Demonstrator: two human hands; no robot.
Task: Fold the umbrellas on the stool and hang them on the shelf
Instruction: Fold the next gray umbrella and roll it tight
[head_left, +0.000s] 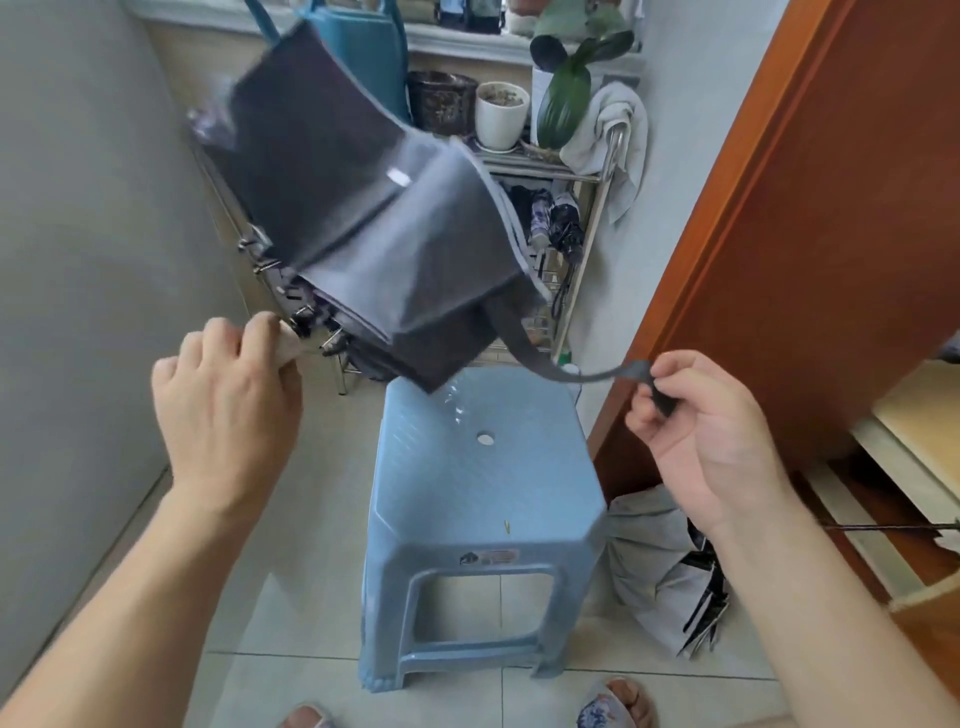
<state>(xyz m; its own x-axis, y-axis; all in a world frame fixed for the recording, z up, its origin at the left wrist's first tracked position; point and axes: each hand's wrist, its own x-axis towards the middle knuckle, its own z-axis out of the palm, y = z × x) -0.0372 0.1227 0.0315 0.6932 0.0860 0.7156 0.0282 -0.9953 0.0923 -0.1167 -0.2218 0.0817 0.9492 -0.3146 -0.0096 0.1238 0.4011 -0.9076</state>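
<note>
Head view: left hand (228, 400) at 9 o'clock, fingers curled round the pale handle (291, 345) of the dark grey umbrella (358, 244), which is held up in the air above the blue stool (483, 499) — canopy collapsed, loose, blurred. Right hand (701, 426) at 3 o'clock pinches the umbrella's strap (587, 371) between thumb and fingers, strap stretched out. Metal shelf (592, 228) at 1 o'clock with folded umbrellas (556, 223) hanging on it — a crumpled light umbrella (665, 571) on the floor at 4 o'clock, just beside the stool.

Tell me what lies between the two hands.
In the head view, between the left hand and right hand hang the dark umbrella and its strap, above the blue stool.
</note>
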